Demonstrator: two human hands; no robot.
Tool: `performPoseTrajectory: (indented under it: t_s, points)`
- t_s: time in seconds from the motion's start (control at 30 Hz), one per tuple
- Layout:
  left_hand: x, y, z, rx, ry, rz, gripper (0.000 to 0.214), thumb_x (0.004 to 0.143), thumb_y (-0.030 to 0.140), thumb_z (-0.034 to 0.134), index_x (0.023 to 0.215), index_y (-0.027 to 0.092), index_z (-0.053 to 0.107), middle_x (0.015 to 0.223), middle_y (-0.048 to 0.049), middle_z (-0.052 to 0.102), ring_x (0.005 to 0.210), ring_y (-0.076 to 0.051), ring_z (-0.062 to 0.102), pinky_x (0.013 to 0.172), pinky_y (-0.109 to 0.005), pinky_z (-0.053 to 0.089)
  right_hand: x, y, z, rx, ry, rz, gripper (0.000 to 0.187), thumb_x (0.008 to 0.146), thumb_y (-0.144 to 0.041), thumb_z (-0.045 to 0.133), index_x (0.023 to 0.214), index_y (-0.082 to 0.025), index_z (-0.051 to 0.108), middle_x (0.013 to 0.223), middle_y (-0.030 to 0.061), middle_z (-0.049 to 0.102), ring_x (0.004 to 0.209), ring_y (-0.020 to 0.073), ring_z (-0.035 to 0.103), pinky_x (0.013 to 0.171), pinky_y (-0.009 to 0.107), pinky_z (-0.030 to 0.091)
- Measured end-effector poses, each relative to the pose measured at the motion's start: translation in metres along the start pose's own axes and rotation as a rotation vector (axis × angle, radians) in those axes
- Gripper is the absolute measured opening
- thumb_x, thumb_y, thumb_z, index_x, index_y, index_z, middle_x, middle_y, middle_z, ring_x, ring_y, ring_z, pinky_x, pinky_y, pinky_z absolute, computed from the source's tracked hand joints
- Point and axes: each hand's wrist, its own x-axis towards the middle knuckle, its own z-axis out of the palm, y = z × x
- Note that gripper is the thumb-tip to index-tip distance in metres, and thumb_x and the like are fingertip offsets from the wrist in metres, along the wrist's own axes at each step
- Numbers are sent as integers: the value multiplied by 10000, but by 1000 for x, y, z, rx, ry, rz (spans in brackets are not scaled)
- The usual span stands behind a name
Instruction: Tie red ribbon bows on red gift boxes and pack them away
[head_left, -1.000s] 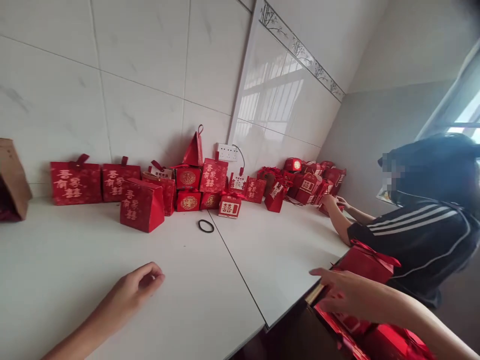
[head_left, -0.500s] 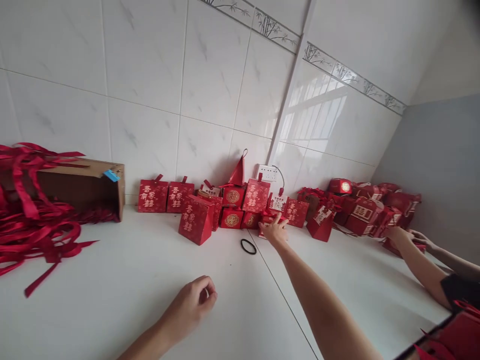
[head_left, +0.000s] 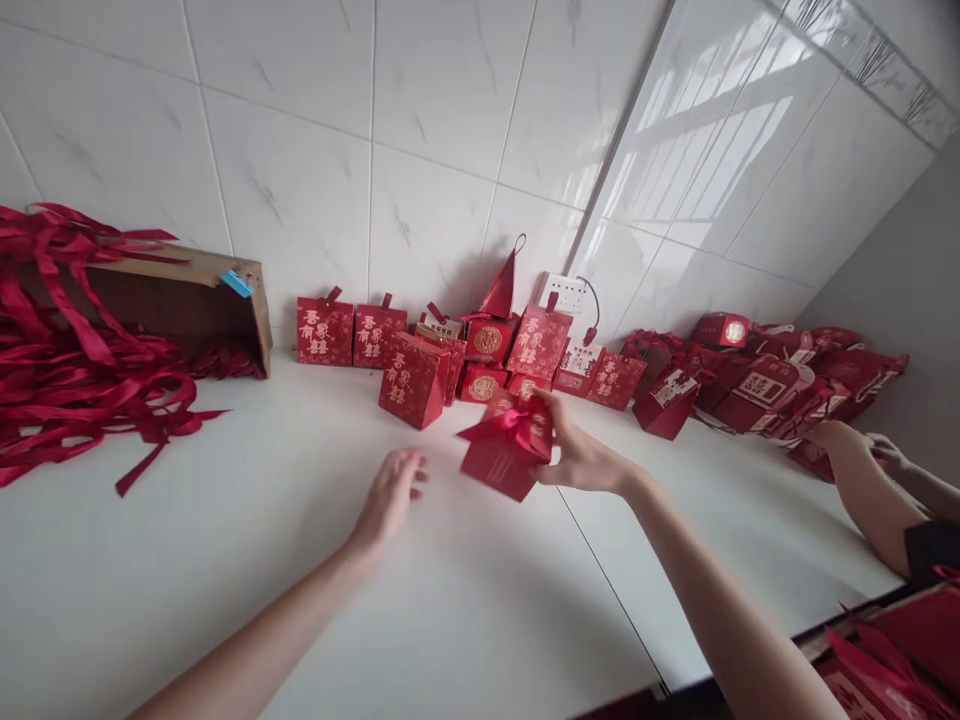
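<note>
Above the white table my right hand point(head_left: 577, 450) grips a red gift box point(head_left: 499, 455) by its right side. A ribbon bow point(head_left: 519, 425) sits on top of this box, which is tilted. To its left my left hand point(head_left: 390, 495) hovers with bent fingers apart and nothing in them, slightly blurred. Just behind stands a red box with white lettering point(head_left: 412, 385). Behind the held box, more red boxes point(head_left: 487, 342) with gold round emblems are stacked against the wall.
Loose red ribbons point(head_left: 82, 380) spill from a cardboard box point(head_left: 264, 320) on the left. Many red boxes point(head_left: 765, 390) are piled at the right, where another person's hands point(head_left: 840, 445) work. A power strip point(head_left: 562, 292) is by the wall; a container of red boxes point(head_left: 900, 650) stands lower right.
My right hand has lifted the bowed gift box from the row and brought it closer. My left hand has moved forward and its fingers have opened. The view has shifted.
</note>
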Motion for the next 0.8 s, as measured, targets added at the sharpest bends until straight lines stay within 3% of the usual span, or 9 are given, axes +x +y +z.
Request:
performPoseTrajectory:
  t_s: [0.07, 0.13, 0.23, 0.3, 0.37, 0.5, 0.6, 0.7, 0.8]
  points:
    - [7, 6, -6, -139, 125, -34, 393, 707, 510, 525, 915, 178, 553, 1000, -77, 616, 908, -207, 594, 688, -292, 448, 4, -12, 13, 169, -273, -135, 1027, 603, -172, 697, 1448, -282, 123, 1353, 134, 439, 1123, 278, 541, 887, 433, 485]
    - [10, 12, -12, -219, 147, -72, 394, 735, 514, 526, 943, 181, 569, 1052, -78, 624, 992, -222, 588, 740, -305, 459, 9, -12, 34, 292, -391, -218, 1041, 592, -161, 723, 1449, -330, 156, 1481, 108, 297, 1290, 288, 407, 975, 439, 429]
    - [7, 16, -14, -304, -21, -218, 462, 721, 591, 553, 970, 202, 579, 992, -61, 660, 946, -274, 619, 747, -378, 487, 12, -2, 72, 488, -268, -142, 974, 656, -260, 728, 1442, -351, 161, 1518, 119, 211, 1339, 293, 347, 979, 471, 417]
    - [2, 13, -12, -316, -136, -245, 534, 689, 660, 555, 974, 209, 570, 936, -56, 673, 915, -306, 630, 740, -418, 493, 11, 4, 92, 568, -89, -6, 883, 701, -344, 710, 1423, -300, 203, 1427, 167, 351, 1201, 282, 501, 909, 473, 464]
    - [-4, 9, -9, -280, -206, -143, 602, 670, 712, 545, 1005, 213, 552, 969, -58, 668, 972, -315, 614, 796, -424, 483, 9, 6, 102, 598, 49, 95, 720, 741, -418, 671, 1344, -238, 321, 1281, 167, 496, 1040, 259, 588, 853, 463, 490]
    - [-14, 7, -8, -168, -311, 3, 674, 664, 691, 594, 1147, 242, 455, 1138, -65, 604, 1066, -294, 567, 889, -407, 443, 7, -1, 98, 696, 66, 151, 408, 802, -481, 578, 1088, -197, 515, 1071, 103, 625, 924, 242, 616, 806, 415, 496]
    - [-15, 11, -13, -103, -380, 47, 690, 664, 603, 649, 1203, 252, 402, 1177, -64, 570, 1065, -284, 556, 890, -404, 437, 4, -6, 86, 756, -16, 89, 351, 844, -475, 514, 1046, -194, 569, 1081, 86, 633, 972, 238, 605, 880, 408, 463]
    - [-8, 11, -20, -77, -388, 164, 676, 668, 556, 656, 1214, 249, 402, 1158, -64, 570, 1048, -279, 553, 885, -397, 441, -1, -5, 80, 784, -185, -67, 435, 854, -456, 506, 1228, -235, 501, 1242, 86, 552, 1099, 240, 549, 938, 402, 439]
    - [1, 8, -27, 5, -428, 276, 642, 705, 540, 631, 1226, 241, 404, 1166, -80, 571, 1049, -287, 552, 881, -401, 446, -4, -1, 86, 698, -306, -163, 730, 748, -384, 659, 1378, -276, 306, 1282, 101, 492, 1065, 246, 554, 868, 404, 487]
